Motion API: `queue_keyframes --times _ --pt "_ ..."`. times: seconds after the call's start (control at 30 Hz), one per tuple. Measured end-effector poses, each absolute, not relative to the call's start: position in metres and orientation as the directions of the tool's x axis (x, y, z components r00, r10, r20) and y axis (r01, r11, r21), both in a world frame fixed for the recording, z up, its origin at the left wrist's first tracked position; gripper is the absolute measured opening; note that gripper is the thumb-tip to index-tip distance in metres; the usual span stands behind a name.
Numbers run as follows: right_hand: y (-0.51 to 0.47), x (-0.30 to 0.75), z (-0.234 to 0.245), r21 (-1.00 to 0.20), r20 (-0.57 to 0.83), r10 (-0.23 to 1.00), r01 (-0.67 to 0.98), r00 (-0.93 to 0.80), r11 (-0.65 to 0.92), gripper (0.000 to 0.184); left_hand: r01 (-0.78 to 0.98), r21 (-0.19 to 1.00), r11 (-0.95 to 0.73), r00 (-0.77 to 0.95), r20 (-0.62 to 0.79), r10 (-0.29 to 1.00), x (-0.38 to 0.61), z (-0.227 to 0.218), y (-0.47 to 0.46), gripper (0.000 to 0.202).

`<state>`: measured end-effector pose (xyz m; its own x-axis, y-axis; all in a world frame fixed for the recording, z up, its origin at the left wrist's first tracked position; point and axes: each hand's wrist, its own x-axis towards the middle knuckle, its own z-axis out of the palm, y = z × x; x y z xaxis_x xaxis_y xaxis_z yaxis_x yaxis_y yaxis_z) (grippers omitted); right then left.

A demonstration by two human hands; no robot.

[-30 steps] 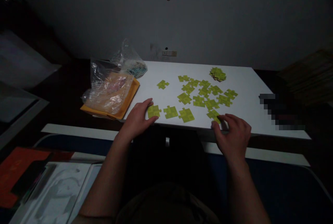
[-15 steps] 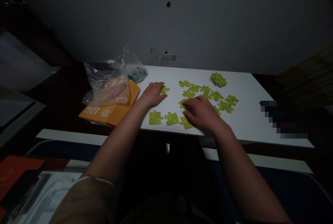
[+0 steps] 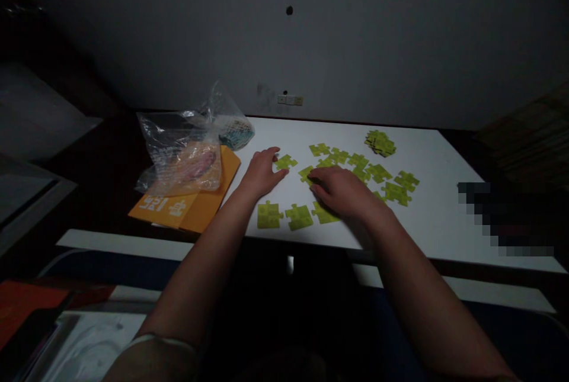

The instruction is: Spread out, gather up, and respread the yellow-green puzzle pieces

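My left hand (image 3: 263,173) rests on the white table (image 3: 444,216), thumb and fingers apart. A yellow-green puzzle piece (image 3: 285,162) lies flat by the opening between its thumb and fingertips. My right hand (image 3: 345,191) is palm down, its fingertips closed on the edge of another puzzle piece (image 3: 306,175). That hand partly covers the pieces under and behind it. Along the near edge is a spaced row of a left piece (image 3: 269,215), a middle piece (image 3: 299,217) and a right piece (image 3: 324,213), the last partly under my right hand.
More loose pieces (image 3: 397,192) lie right of and beyond my right hand. A heaped stack of pieces (image 3: 380,143) stands farther back. On the left, a clear plastic bag (image 3: 178,157) lies over an orange package (image 3: 202,207). A wall (image 3: 377,44) rises behind the table.
My right hand has slid left with its puzzle piece, nearer my left hand. More of the piece beside my left hand now shows. The whole view has shifted slightly.
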<state>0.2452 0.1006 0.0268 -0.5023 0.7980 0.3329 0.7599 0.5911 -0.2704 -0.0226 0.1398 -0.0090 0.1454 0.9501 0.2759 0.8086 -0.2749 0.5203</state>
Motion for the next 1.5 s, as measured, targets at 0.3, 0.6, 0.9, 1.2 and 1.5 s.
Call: queue_keyframes --times 0.3,0.6,0.9,1.2,1.5 --pt "0.005 0.261 0.008 -0.270 0.284 0.865 0.831 -0.414 0.487 0.032 0.822 0.498 -0.277 0.132 0.307 0.943 -0.023 -0.018 0.146 0.051" --pt "0.051 0.264 0.036 -0.273 0.365 0.816 0.786 -0.448 0.554 0.031 0.848 0.481 -0.223 0.111 0.250 0.962 -0.021 -0.010 0.141 0.062" --pt "0.142 0.256 0.020 -0.342 0.205 0.764 0.686 -0.612 0.642 0.061 0.931 0.358 -0.075 0.032 0.125 0.992 -0.015 0.000 0.139 0.052" --pt "0.135 0.259 0.017 -0.388 0.212 0.757 0.658 -0.618 0.646 0.035 0.907 0.420 -0.030 -0.047 0.172 0.984 -0.012 0.003 0.138 0.043" --pt "0.134 0.259 0.009 -0.383 0.248 0.754 0.653 -0.609 0.654 0.033 0.920 0.389 -0.052 -0.027 0.194 0.981 -0.012 -0.001 0.136 0.043"
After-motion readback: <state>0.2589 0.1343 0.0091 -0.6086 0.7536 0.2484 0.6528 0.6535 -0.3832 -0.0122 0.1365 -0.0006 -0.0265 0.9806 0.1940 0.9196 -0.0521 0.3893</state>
